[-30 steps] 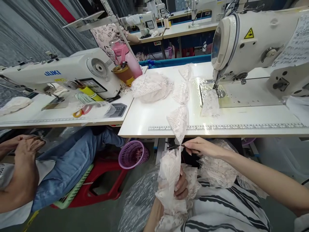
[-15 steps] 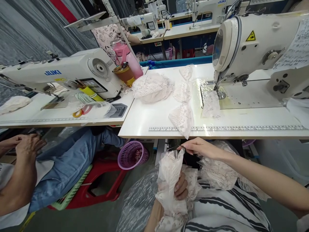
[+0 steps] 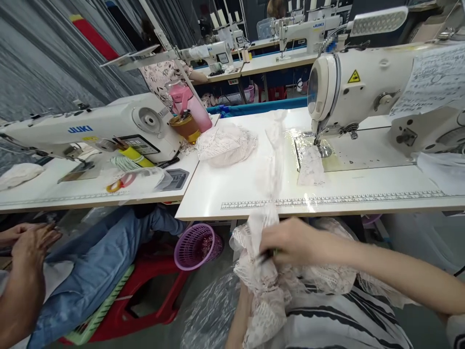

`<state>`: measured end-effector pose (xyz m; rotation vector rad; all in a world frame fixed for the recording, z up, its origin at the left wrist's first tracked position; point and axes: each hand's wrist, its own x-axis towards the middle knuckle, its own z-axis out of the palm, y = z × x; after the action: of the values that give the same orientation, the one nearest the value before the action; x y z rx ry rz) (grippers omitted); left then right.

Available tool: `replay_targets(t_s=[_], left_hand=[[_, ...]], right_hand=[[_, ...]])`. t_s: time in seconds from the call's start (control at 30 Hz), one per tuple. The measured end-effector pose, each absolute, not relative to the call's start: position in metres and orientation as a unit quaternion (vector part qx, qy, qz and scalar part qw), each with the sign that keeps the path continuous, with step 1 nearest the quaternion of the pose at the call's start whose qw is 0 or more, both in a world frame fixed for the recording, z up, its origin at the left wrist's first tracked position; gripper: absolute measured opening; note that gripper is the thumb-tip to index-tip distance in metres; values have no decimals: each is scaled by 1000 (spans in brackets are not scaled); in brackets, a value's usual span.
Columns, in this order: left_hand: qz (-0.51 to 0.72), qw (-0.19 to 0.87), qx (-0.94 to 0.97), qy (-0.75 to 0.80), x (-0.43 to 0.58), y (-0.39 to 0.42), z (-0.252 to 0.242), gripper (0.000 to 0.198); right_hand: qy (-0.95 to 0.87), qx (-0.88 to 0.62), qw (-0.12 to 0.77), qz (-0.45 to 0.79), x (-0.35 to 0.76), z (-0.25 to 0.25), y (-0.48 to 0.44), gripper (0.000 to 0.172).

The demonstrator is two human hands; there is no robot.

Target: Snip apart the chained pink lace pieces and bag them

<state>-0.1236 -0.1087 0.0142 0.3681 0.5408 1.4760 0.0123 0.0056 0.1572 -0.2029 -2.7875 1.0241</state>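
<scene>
A bunched strip of pale lace fabric (image 3: 259, 278) rises in front of my lap, its upper end running onto the table edge. My left forearm (image 3: 240, 310) leads up behind the lace; the cloth covers my left hand, which holds the bunch up. My right hand (image 3: 286, 242), smeared by motion, is closed around small dark thread snips (image 3: 267, 255) and lies across the lace. From there, a chain of lace pieces (image 3: 274, 155) stretches back over the white table. Another lace piece (image 3: 311, 165) lies under the needle of the sewing machine (image 3: 358, 92).
A lace heap (image 3: 227, 145) sits left on the table (image 3: 207, 203). Below is a purple basket (image 3: 198, 247) with scraps. A co-worker's hands (image 3: 34, 242) are at far left, beside a second sewing machine (image 3: 98, 128). A pink bottle (image 3: 192, 106) stands between the machines.
My right hand has come down from the table edge and over the lace. The chain on the table is now stretched straighter and blurred. The view has tilted up slightly.
</scene>
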Motion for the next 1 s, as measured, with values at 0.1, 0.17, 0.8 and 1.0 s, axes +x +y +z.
replay_targets(t_s=[0.1, 0.17, 0.8, 1.0], left_hand=[[638, 720, 143, 232, -117, -100, 31, 46], [619, 746, 129, 209, -116, -96, 43, 46], [568, 813, 124, -34, -107, -156, 42, 52], [553, 824, 121, -16, -111, -156, 46, 62]], right_hand=[[-853, 40, 6, 521, 14, 136, -51, 16], [-799, 61, -8, 598, 14, 114, -83, 15], [-698, -233, 45, 676, 51, 104, 31, 45], [-677, -179, 49, 712, 29, 111, 28, 42]])
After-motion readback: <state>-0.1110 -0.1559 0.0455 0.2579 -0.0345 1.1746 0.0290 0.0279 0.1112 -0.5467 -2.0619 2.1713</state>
